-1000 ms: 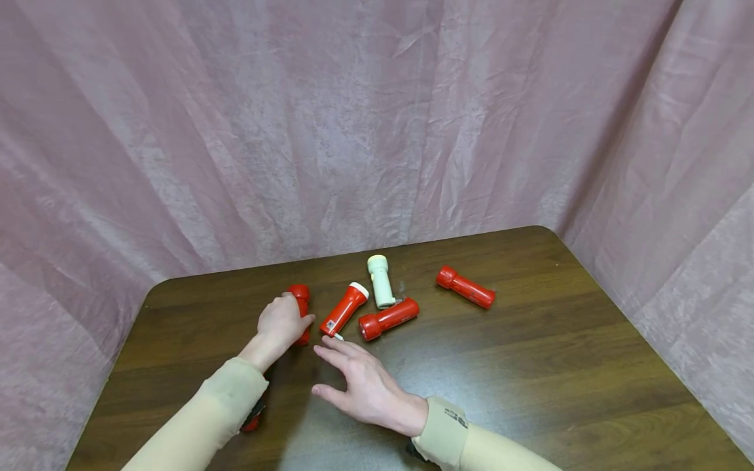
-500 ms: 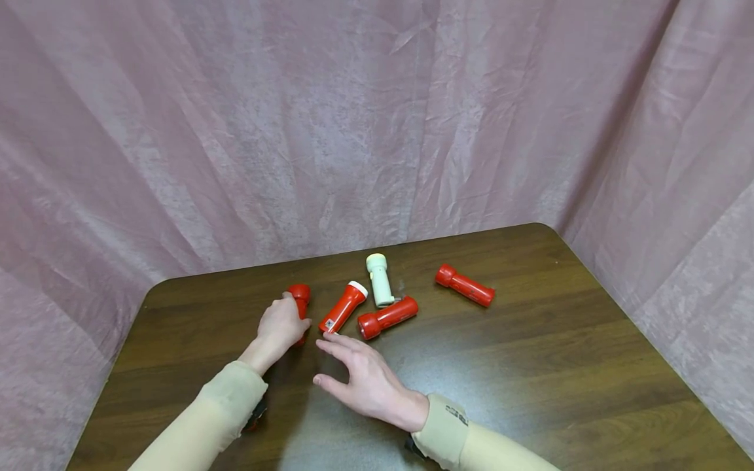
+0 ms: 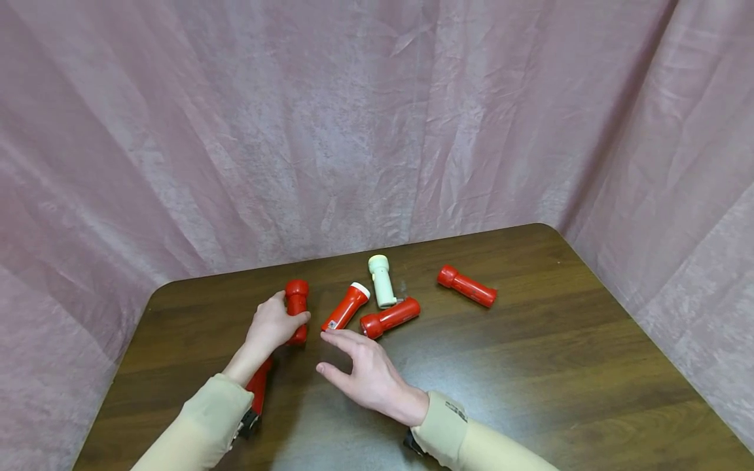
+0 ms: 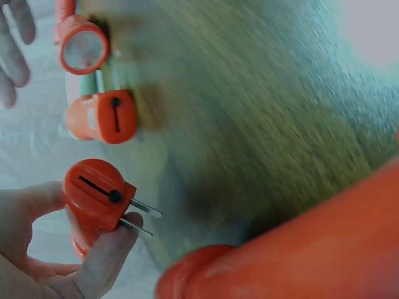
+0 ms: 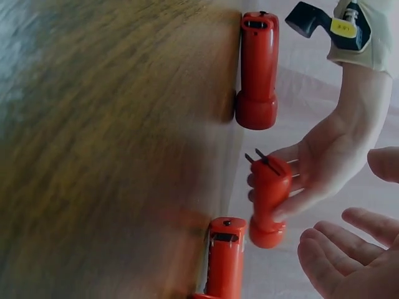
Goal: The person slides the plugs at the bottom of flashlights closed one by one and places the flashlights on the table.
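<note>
Plainly, left grip point(image 3: 272, 324) holds red flashlight point(image 3: 297, 302); table edge point(image 3: 299, 265) beyond.

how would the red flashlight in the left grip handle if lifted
The held red flashlight would likely stay stiff, as it looks like hard, shiny plastic. It could feel slightly head-heavy, with its head flaring wider at one end. The two thin prongs sticking out might snag.

Looking like a curtained-off recording corner: pinkish drapes point(image 3: 377, 131) are hanging behind and on both sides of a wood-grain desk point(image 3: 530, 366) in front of me, and a black device point(image 5: 353, 40) with a yellow label point(image 5: 343, 27) is sitting at a person's sleeve point(image 5: 379, 31). Drapes are hiding the rest.
</note>
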`<state>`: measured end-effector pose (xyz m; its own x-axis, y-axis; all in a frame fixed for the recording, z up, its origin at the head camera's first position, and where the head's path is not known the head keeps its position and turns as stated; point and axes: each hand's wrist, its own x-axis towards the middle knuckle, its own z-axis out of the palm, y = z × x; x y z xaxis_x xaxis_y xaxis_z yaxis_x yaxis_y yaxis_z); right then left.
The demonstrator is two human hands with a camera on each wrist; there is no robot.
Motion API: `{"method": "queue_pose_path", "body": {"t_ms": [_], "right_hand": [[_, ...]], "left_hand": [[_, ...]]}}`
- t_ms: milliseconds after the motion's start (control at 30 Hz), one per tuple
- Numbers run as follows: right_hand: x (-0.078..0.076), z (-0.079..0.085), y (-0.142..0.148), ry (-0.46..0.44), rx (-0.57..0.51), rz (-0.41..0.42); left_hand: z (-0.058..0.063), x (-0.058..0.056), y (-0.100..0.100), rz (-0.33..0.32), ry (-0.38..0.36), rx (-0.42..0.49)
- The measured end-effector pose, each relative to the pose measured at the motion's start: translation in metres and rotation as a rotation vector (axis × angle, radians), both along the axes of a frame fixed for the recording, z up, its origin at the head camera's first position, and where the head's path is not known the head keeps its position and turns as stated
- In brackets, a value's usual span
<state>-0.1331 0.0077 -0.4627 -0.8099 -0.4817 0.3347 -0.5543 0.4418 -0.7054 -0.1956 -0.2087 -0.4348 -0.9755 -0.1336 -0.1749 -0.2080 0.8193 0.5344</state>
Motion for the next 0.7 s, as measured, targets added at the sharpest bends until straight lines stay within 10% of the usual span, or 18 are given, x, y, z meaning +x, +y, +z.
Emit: {"method": "queue_pose_path", "body": {"t_ms": [700], "right_hand": [[-0.008, -0.006, -0.002, -0.049, -0.116, -0.056]], "left_hand": [[0.021, 0.026, 0.021, 0.025, 0.081, 0.245]]}}
